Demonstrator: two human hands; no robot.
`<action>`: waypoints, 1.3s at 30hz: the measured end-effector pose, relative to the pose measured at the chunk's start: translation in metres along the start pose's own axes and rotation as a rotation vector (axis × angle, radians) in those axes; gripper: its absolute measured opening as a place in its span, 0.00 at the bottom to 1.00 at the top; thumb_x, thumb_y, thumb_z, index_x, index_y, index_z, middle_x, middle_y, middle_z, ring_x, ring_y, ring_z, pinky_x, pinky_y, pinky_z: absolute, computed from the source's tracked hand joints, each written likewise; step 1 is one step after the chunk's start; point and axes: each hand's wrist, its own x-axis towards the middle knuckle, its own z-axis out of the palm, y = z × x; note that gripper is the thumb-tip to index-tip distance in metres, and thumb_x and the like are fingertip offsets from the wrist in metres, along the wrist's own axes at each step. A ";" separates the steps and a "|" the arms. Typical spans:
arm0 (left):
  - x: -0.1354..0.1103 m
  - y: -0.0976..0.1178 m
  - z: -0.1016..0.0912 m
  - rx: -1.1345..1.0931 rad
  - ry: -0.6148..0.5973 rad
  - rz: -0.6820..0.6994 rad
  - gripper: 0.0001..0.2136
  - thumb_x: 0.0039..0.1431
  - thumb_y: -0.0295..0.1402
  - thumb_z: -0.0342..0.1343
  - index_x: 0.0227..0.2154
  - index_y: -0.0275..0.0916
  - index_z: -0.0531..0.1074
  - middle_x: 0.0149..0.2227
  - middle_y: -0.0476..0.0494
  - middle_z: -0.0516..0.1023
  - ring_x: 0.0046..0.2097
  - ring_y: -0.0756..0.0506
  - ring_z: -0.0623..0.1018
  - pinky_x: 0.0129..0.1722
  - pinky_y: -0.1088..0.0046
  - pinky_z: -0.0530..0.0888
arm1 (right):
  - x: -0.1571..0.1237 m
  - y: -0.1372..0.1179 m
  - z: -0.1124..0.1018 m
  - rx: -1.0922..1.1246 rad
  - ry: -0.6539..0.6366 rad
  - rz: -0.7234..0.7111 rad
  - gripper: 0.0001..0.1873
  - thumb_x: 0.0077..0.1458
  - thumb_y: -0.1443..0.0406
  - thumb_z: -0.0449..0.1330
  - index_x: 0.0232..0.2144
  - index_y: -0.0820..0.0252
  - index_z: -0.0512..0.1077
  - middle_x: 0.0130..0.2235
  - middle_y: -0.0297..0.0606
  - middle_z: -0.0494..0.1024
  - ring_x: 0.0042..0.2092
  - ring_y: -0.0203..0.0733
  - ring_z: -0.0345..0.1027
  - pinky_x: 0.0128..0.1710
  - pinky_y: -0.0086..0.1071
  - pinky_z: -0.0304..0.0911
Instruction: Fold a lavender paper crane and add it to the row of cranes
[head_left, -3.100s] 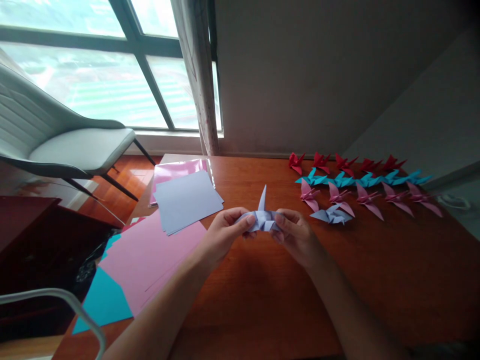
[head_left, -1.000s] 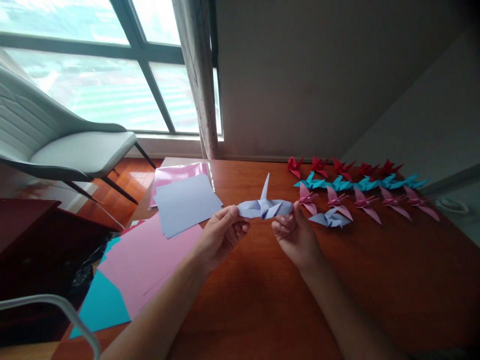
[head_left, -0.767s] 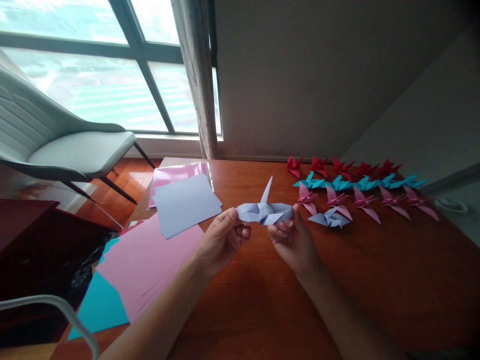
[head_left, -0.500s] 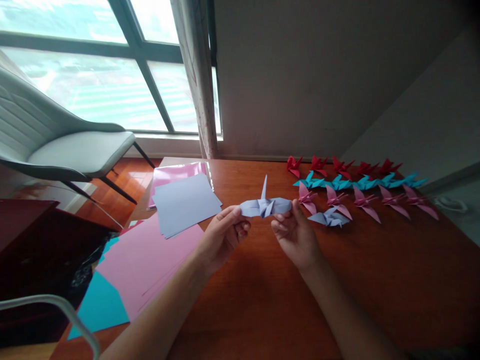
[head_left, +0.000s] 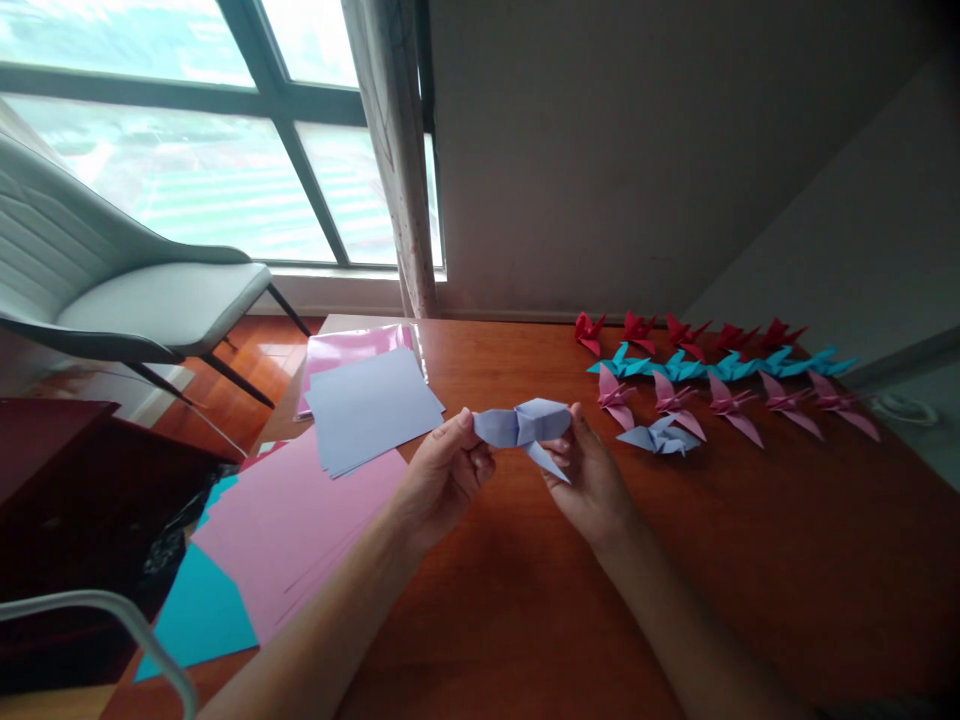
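A lavender origami crane (head_left: pixel 531 424) is held up over the table between my two hands. My left hand (head_left: pixel 447 470) pinches the tip of its left wing between thumb and fingers. The right wing tip is gripped by my right hand (head_left: pixel 589 470), whose other fingers curl beneath. Both wings are spread wide, and one thin pointed end slants down to the right in front of my right fingers. Just right of my right hand, another lavender paper crane (head_left: pixel 660 436) lies on the table.
Rows of red cranes (head_left: pixel 684 332), turquoise cranes (head_left: pixel 686 366) and pink cranes (head_left: pixel 731 402) stand at the back right of the wooden table (head_left: pixel 480 620). Lavender sheets (head_left: pixel 375 405) overlap pink sheets (head_left: pixel 300 520) and turquoise paper (head_left: pixel 206 610) at left. A chair (head_left: pixel 157 300) stands by the window.
The held crane has turned over between my hands: its thin point stood upright before and now slants downward. My right hand has moved slightly left, and both hands keep their hold.
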 end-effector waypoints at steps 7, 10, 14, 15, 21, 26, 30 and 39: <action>0.002 -0.001 -0.002 0.020 -0.023 0.006 0.11 0.53 0.33 0.70 0.29 0.34 0.74 0.27 0.52 0.76 0.27 0.56 0.75 0.27 0.84 0.74 | 0.001 0.000 -0.001 -0.022 -0.033 0.029 0.17 0.44 0.62 0.77 0.25 0.61 0.72 0.23 0.25 0.73 0.21 0.24 0.61 0.17 0.18 0.57; 0.004 -0.002 -0.004 0.042 0.011 0.020 0.11 0.54 0.34 0.70 0.30 0.35 0.74 0.28 0.51 0.77 0.28 0.55 0.76 0.25 0.85 0.73 | 0.003 0.000 -0.002 -0.042 -0.004 0.002 0.17 0.44 0.61 0.76 0.25 0.61 0.72 0.23 0.25 0.74 0.20 0.25 0.61 0.16 0.18 0.58; 0.007 -0.004 -0.007 0.071 0.101 0.020 0.09 0.54 0.33 0.70 0.33 0.36 0.75 0.31 0.49 0.79 0.29 0.54 0.79 0.23 0.86 0.73 | 0.004 0.000 -0.005 -0.096 0.025 -0.052 0.17 0.46 0.60 0.75 0.25 0.60 0.71 0.22 0.25 0.74 0.22 0.26 0.63 0.17 0.18 0.58; 0.007 -0.004 -0.007 0.070 0.120 0.022 0.09 0.54 0.32 0.70 0.34 0.36 0.76 0.32 0.49 0.80 0.29 0.54 0.79 0.22 0.87 0.72 | 0.004 0.000 -0.005 -0.116 0.026 -0.061 0.17 0.46 0.59 0.75 0.25 0.60 0.71 0.23 0.25 0.74 0.22 0.26 0.63 0.17 0.18 0.58; 0.009 -0.006 -0.009 0.052 0.180 0.077 0.10 0.53 0.27 0.69 0.38 0.35 0.77 0.31 0.50 0.79 0.27 0.57 0.77 0.22 0.89 0.71 | 0.004 0.002 -0.007 -0.167 0.037 -0.063 0.17 0.46 0.59 0.75 0.26 0.59 0.71 0.24 0.26 0.74 0.23 0.26 0.63 0.18 0.18 0.58; 0.008 -0.005 -0.009 0.049 0.185 0.061 0.11 0.54 0.24 0.67 0.41 0.34 0.77 0.30 0.49 0.79 0.26 0.57 0.76 0.23 0.88 0.73 | 0.006 0.000 -0.007 -0.057 0.067 -0.002 0.15 0.45 0.62 0.76 0.27 0.61 0.72 0.25 0.27 0.76 0.22 0.25 0.63 0.16 0.18 0.58; 0.007 -0.003 -0.006 0.037 0.183 0.048 0.11 0.54 0.22 0.67 0.40 0.33 0.77 0.30 0.47 0.79 0.27 0.55 0.77 0.23 0.87 0.73 | 0.006 -0.002 -0.008 0.083 0.048 0.114 0.14 0.47 0.65 0.75 0.27 0.61 0.72 0.27 0.27 0.77 0.21 0.23 0.61 0.16 0.16 0.57; 0.007 -0.007 -0.006 0.123 0.149 0.087 0.15 0.48 0.29 0.71 0.40 0.36 0.77 0.30 0.50 0.77 0.26 0.57 0.74 0.23 0.88 0.69 | 0.006 -0.001 -0.006 0.077 0.056 0.096 0.15 0.48 0.67 0.74 0.24 0.61 0.69 0.24 0.25 0.76 0.17 0.21 0.56 0.13 0.15 0.53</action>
